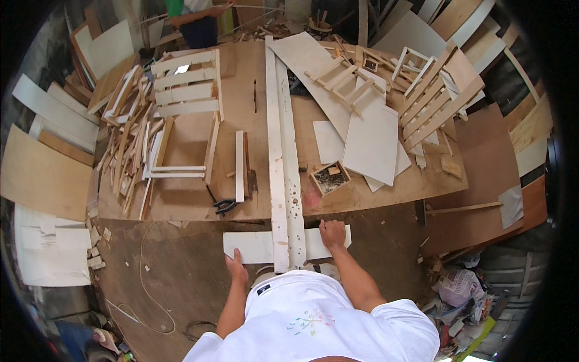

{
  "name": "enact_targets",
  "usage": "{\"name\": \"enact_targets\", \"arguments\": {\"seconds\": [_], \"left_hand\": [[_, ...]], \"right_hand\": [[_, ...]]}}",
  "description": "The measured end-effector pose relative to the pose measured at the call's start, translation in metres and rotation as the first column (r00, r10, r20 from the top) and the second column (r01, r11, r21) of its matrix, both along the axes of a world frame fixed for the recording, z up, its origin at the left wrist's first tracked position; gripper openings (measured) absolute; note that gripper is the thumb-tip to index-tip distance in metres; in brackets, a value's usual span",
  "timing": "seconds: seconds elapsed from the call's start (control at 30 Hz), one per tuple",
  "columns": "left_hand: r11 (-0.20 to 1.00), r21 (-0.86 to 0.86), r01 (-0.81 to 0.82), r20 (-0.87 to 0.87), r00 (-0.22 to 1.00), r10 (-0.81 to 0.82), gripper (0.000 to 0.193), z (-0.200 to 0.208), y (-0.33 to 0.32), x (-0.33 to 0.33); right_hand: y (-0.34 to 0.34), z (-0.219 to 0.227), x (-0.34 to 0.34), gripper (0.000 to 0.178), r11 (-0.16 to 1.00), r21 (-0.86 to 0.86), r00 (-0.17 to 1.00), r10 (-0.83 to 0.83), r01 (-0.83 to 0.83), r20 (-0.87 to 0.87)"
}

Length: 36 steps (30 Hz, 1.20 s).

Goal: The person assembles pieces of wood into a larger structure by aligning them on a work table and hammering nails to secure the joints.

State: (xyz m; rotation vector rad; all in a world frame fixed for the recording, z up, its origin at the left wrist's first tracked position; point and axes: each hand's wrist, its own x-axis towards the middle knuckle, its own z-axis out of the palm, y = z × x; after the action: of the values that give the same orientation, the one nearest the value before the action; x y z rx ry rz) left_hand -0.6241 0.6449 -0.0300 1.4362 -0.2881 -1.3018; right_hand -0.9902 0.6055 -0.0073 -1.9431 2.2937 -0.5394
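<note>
A long pale beam (279,157), its right part dotted with holes, runs from the far table edge to just in front of my body. Crossing it near my end is a white board (248,247), whose middle the beam hides. My left hand (238,268) holds the board's lower left edge, thumb up against it. Over the right end my right hand (333,234) is closed, fingers curled on the board. On the table's near edge, left of the beam, lie black-handled pliers (225,206). A small wooden box (330,179) with nail-like bits inside sits right of the beam.
Wooden frames (187,108) and a heap of wood strips (123,145) cover the table's left side. White panels (371,142) and slatted frames (443,96) fill the right. A cord (145,265) trails over the floor at left. Another person (199,24) stands beyond the table.
</note>
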Motion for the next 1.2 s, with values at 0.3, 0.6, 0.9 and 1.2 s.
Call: {"name": "enact_targets", "arguments": {"seconds": [0.3,0.6,0.9,1.2], "left_hand": [[0.997,-0.06,-0.042,-0.013,0.999,0.041,0.041,0.018,-0.01,0.021],[0.999,-0.004,-0.036,-0.101,0.994,0.035,0.039,-0.009,-0.034,0.041],[1.0,-0.026,-0.012,-0.144,0.99,0.009,0.039,0.007,-0.032,0.043],[0.999,0.037,-0.008,-0.207,0.978,0.015,0.04,-0.036,-0.03,0.041]], "right_hand": [[-0.004,-0.006,0.022,0.047,0.999,0.042,1.0,0.016,-0.016,-0.015],[-0.028,0.004,0.036,0.05,0.997,0.071,0.999,-0.02,0.022,-0.028],[-0.026,0.015,0.037,0.052,0.997,0.073,0.997,-0.035,0.04,-0.072],[-0.03,-0.007,0.039,0.049,0.994,0.1,0.993,-0.024,0.036,-0.12]]}}
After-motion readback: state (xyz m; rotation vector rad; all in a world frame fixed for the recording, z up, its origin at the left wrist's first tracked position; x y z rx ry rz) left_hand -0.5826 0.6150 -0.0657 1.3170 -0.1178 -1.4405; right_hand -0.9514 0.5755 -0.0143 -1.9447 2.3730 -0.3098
